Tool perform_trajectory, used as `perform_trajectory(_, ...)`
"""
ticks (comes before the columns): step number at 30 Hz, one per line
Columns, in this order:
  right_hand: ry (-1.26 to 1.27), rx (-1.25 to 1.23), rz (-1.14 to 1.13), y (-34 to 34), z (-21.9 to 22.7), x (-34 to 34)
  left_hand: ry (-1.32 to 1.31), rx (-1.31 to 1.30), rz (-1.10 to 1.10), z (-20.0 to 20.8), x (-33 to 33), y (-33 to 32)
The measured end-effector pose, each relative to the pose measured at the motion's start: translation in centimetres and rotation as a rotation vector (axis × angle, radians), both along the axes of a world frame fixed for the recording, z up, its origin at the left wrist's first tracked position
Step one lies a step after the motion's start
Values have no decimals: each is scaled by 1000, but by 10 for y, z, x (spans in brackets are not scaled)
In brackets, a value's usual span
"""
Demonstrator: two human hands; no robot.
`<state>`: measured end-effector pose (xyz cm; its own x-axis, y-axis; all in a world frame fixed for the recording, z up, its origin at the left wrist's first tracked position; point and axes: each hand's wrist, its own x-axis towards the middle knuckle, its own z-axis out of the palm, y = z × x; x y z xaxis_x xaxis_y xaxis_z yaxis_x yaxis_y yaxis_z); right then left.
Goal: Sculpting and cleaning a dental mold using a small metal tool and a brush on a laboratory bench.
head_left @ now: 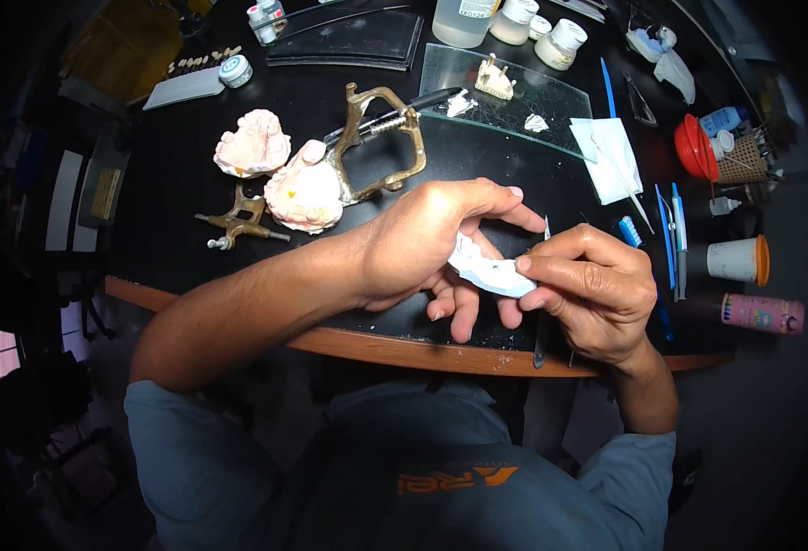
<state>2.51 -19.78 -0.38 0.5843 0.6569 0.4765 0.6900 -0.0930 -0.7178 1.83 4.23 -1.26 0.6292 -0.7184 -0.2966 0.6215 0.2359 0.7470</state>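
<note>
On the near side of the glass plate (477,78), a white cast (496,279) is gripped by the left hand (431,230), by which its left end is partly covered; some lower fingers are left loosely spread. The other end of the cast is pinched between thumb and forefinger by the right hand (601,286). Behind that hand, part of a thin metal tool (540,344) is hidden, and whether it is held or merely lies there cannot be told. To the left of the glass plate, a pink model (303,193) is seen beside a brass frame (417,147). Beyond the plate, a clear bottle (462,26) is cut off at the top. The plate's right near corner is covered by white paper (603,174). Far left of the plate, shapes are lost in darkness.
</note>
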Motion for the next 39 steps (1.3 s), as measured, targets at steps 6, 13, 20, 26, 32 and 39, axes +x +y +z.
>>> perform_trajectory(6, -33, -8, -1, 0, 0, 0, -10, -28, -7, -6, 0, -1)
perform_trajectory(13, -56, 17, -4, -1, -1, 3, -40, -14, 10, -4, 1, -2)
perform_trajectory(20, -26, -20, -41, -4, -2, 0, -88, 13, 19, 0, 1, -1)
perform_trajectory(26, -67, -6, -36, -2, -2, 4, -175, 39, 0, 7, 3, -1)
perform_trajectory(32, -53, -3, -41, -1, -1, 3, -210, 75, -8, 8, 1, -1)
perform_trajectory(39, -50, 4, -40, -1, -1, 2, -237, 129, -12, 10, 0, -2)
